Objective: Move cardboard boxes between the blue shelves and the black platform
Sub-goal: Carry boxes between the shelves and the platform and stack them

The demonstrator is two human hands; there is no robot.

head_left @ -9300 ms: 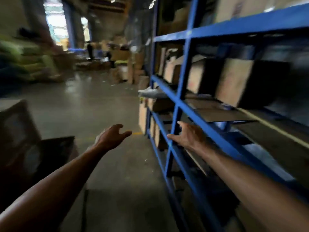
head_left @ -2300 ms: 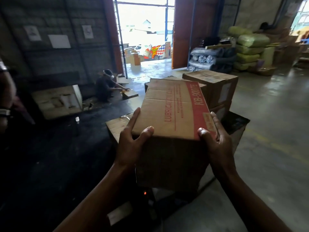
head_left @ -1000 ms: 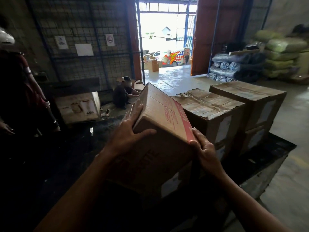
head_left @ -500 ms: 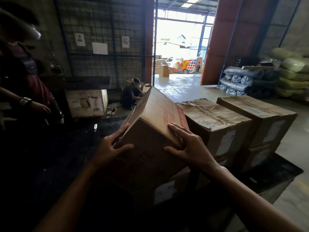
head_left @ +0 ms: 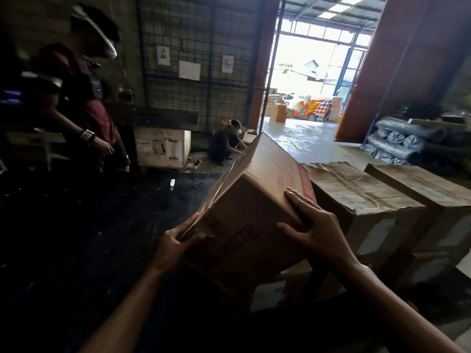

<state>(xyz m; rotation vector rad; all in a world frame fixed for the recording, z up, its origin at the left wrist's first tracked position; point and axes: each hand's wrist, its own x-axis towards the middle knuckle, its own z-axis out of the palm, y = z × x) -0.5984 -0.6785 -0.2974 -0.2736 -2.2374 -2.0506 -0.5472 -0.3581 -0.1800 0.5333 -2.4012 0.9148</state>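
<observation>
I hold a brown cardboard box (head_left: 244, 217) with red print, tilted steeply so its near end points down toward me. My left hand (head_left: 175, 247) grips its lower left corner, fingers curled round the edge. My right hand (head_left: 313, 233) lies on the upper right edge with the thumb on the near face and the fingers over the top. The box hangs over the black platform (head_left: 107, 238), just left of two stacked taped boxes (head_left: 356, 192) standing there. The blue shelves are out of view.
A person in a dark red shirt (head_left: 84, 103) stands close at the left. Another person (head_left: 224, 146) crouches on the floor near a pale crate (head_left: 163, 149). A further box stack (head_left: 418, 184) sits at right; wrapped rolls (head_left: 397, 143) lie beyond, by the open doorway.
I carried the box from the shelves to the platform. Over the last second it tipped further and sank, and my right hand shifted from the side up onto the top edge.
</observation>
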